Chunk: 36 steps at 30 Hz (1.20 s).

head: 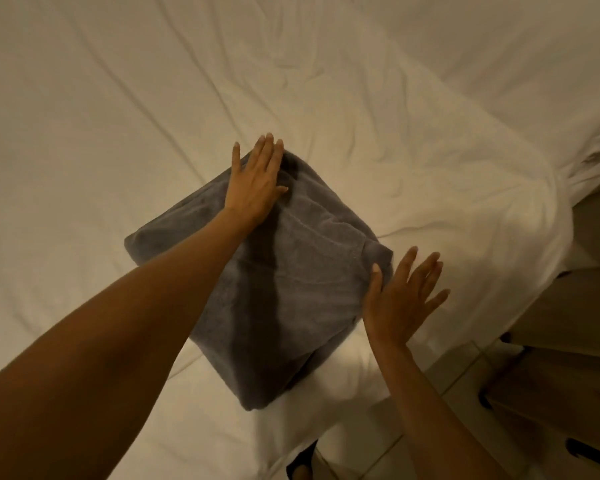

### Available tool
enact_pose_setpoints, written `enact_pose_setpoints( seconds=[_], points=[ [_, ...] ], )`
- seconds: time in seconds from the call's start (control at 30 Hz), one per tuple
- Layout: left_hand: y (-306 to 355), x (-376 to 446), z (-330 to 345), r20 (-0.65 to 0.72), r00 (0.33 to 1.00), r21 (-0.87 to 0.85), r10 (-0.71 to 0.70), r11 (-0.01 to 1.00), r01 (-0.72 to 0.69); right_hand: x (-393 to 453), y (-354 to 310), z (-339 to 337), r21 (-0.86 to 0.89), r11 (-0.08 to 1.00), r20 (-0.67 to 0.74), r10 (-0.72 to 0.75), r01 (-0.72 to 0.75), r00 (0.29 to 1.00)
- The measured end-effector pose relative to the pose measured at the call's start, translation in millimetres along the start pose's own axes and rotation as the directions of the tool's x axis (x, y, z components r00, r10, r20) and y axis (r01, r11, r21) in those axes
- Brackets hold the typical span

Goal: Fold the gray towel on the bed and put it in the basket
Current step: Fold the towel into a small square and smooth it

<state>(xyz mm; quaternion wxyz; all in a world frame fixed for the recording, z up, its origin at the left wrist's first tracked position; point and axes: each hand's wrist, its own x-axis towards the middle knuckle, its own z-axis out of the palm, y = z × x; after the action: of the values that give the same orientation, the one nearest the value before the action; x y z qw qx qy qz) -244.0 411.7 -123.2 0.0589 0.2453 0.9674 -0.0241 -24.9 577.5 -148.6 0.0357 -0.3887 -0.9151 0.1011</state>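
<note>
The gray towel (284,278) lies folded into a thick, roughly square pad on the white bed (118,116), near the bed's corner. My left hand (255,181) rests flat on the towel's far corner, fingers stretched out. At the towel's right corner my right hand (400,299) is spread open, the thumb touching the towel's edge and the fingers over the sheet. Neither hand grips the cloth. No basket is in view.
The wrinkled white sheet covers most of the view. The bed's corner drops off at the lower right to a tiled floor (465,368). A beige piece of furniture with dark legs (575,341) stands to the right of the bed.
</note>
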Motion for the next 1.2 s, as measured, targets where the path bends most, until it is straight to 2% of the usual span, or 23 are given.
enact_pose_setpoints(
  seconds=[0.07, 0.13, 0.23, 0.3, 0.37, 0.47, 0.67, 0.77, 0.83, 0.93, 1.03, 1.1, 1.2],
  points=[
    [-1, -10, 11, 0.008, 0.999, -0.082, -0.047, 0.995, 0.048, 2, -11, -6, 0.041, 0.998, -0.036, -0.039, 0.041, 0.999],
    [-2, -19, 19, 0.024, 0.997, -0.155, -0.072, 0.985, 0.074, 2, -25, -11, 0.077, 0.981, -0.059, -0.175, 0.179, 0.983],
    [-7, -26, 31, 0.068, 0.998, -0.168, -0.006, 0.986, 0.017, 2, -42, -3, 0.041, 0.923, -0.025, -0.381, 0.382, 0.924],
    [-13, -21, 35, 0.069, 0.997, -0.167, 0.016, 0.986, -0.005, 11, -43, 6, 0.021, 0.944, -0.003, -0.331, 0.331, 0.944],
    [-18, -10, 33, 0.035, 0.999, -0.178, 0.011, 0.984, -0.005, 25, -37, 11, 0.035, 0.97, -0.046, -0.24, 0.242, 0.97],
    [-22, 10, 27, 0.029, 0.999, -0.146, 0.044, 0.988, -0.039, 40, -27, 12, 0.065, 0.968, -0.096, -0.236, 0.243, 0.967],
    [-16, 43, 21, 0.108, 0.992, -0.109, 0.064, 0.993, -0.052, 45, -16, 12, 0.028, 0.978, 0.046, -0.209, 0.208, 0.977],
    [-14, 52, 15, 0.061, 0.997, -0.116, 0.043, 0.993, -0.036, 51, -11, 10, 0.012, 0.994, 0.096, -0.11, 0.11, 0.989],
    [-15, 56, 12, 0.007, 1.0, -0.118, 0.016, 0.993, -0.015, 51, -9, 9, 0.007, 0.996, 0.107, -0.094, 0.094, 0.99],
    [-15, 66, 7, -0.113, 0.991, -0.147, -0.07, 0.988, 0.053, 52, -6, 11, -0.011, 0.99, 0.058, -0.14, 0.141, 0.988],
    [-9, 78, -1, -0.175, 0.98, -0.132, -0.094, 0.989, 0.071, 67, -5, 14, -0.027, 0.998, -0.02, -0.054, 0.053, 0.998],
    [-2, 80, 0, -0.157, 0.983, -0.117, -0.096, 0.99, 0.078, 72, -8, 18, -0.03, 0.999, -0.006, -0.01, 0.01, 1.0],
    [5, 70, 13, -0.057, 0.991, -0.137, -0.125, 0.984, 0.116, 66, -14, 22, -0.06, 0.998, 0.049, 0.015, -0.012, 0.999]
  ],
)
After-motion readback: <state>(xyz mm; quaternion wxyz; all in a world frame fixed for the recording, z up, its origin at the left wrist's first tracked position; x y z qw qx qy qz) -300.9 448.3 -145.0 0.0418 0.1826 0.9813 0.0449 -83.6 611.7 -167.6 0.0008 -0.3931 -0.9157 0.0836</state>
